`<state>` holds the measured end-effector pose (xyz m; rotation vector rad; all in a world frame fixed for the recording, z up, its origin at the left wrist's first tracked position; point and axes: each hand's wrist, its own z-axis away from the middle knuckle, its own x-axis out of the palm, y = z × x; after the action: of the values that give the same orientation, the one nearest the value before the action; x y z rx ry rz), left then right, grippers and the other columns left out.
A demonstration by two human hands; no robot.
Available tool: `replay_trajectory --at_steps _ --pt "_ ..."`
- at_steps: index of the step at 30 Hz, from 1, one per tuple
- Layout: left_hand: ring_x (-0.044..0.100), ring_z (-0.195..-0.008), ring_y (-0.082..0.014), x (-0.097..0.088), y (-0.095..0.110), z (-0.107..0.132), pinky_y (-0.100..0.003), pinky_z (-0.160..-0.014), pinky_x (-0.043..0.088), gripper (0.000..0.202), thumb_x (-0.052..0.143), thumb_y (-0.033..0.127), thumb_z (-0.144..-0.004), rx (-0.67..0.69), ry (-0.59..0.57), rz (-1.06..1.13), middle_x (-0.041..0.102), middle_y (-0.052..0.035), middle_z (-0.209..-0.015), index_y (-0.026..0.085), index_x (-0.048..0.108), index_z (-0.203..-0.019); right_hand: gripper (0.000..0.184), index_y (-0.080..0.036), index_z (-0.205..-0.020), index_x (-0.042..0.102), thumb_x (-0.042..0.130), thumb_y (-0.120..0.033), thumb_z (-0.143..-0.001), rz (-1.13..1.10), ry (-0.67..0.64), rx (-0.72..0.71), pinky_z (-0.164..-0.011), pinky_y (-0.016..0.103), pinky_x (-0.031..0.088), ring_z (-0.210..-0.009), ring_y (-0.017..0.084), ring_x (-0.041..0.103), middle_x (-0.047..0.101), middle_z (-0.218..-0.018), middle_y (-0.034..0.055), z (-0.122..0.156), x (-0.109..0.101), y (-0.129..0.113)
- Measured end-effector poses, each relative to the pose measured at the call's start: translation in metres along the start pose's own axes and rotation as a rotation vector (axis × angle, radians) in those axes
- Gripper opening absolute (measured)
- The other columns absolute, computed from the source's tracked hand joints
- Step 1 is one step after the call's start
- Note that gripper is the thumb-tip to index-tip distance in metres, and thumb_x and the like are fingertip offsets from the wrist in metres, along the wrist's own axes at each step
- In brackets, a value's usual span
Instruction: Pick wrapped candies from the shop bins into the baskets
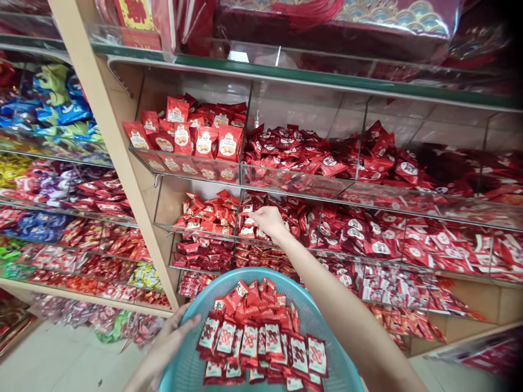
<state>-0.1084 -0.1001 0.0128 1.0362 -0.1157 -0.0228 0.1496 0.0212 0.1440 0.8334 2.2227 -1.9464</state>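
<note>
The turquoise basket (pixel 229 279) of red packets (pixel 250 342) is clamped at its left rim by the left hand (pixel 174 337); near a shelf compartment's (pixel 257 240) left edge, the right hand's (pixel 270 222) grip cannot be made out.

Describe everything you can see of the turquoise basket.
The turquoise basket looks like perforated plastic, with a rounded, smooth rim. Its open top faces up toward the camera, and the bottom of the picture cuts off its near side. Inside lie red wrapped packets, several with white panels. The left grip holds its left rim; the right forearm crosses over its right side, contact unclear. Behind it stands wood-framed shelving.
</note>
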Motion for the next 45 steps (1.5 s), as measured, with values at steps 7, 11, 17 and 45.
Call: replay_trajectory --at_steps 7,11,17,45 --pt "0.06 -0.108 -0.0252 -0.001 0.001 -0.001 -0.029 -0.086 0.051 0.059 0.073 0.042 -0.062 0.054 0.003 -0.04 0.063 -0.007 -0.119 0.02 0.058 -0.115 0.017 -0.019 -0.068 0.053 0.058 -0.035 -0.072 -0.264 -0.028 -0.135 -0.051 0.021 0.042 -0.056 0.01 0.052 0.056 -0.062 -0.0031 0.025 -0.026 0.007" --pt "0.061 -0.105 -0.0256 -0.003 -0.001 -0.001 -0.03 -0.085 0.051 0.057 0.072 0.041 -0.063 0.055 -0.033 -0.035 0.065 -0.0083 -0.115 0.019 0.059 -0.114 0.014 -0.019 -0.068 0.052 0.06 -0.031 -0.07 -0.553 -0.057 -0.126 -0.07 0.026 0.049 -0.072 0.011 0.057 0.06 -0.08 -0.0019 0.056 -0.048 0.02" --pt "0.063 -0.102 -0.0237 -0.002 -0.001 0.0 -0.029 -0.083 0.053 0.056 0.071 0.038 -0.068 0.011 -0.092 -0.012 0.066 -0.0069 -0.114 0.022 0.055 -0.118 0.017 -0.019 -0.069 0.049 0.061 -0.032 -0.07 -0.547 -0.081 0.053 -0.058 0.02 0.044 -0.059 0.008 0.048 0.052 -0.064 -0.0045 0.094 -0.062 0.042" --pt "0.065 -0.097 -0.0236 0.001 -0.001 -0.001 -0.03 -0.081 0.053 0.06 0.072 0.043 -0.065 -0.021 -0.082 -0.042 0.066 -0.0068 -0.114 0.022 0.055 -0.118 0.041 -0.02 -0.054 0.044 0.074 -0.048 -0.052 -0.392 0.142 0.588 -0.058 0.028 0.048 -0.055 0.015 0.054 0.053 -0.054 -0.002 0.239 -0.089 0.129"
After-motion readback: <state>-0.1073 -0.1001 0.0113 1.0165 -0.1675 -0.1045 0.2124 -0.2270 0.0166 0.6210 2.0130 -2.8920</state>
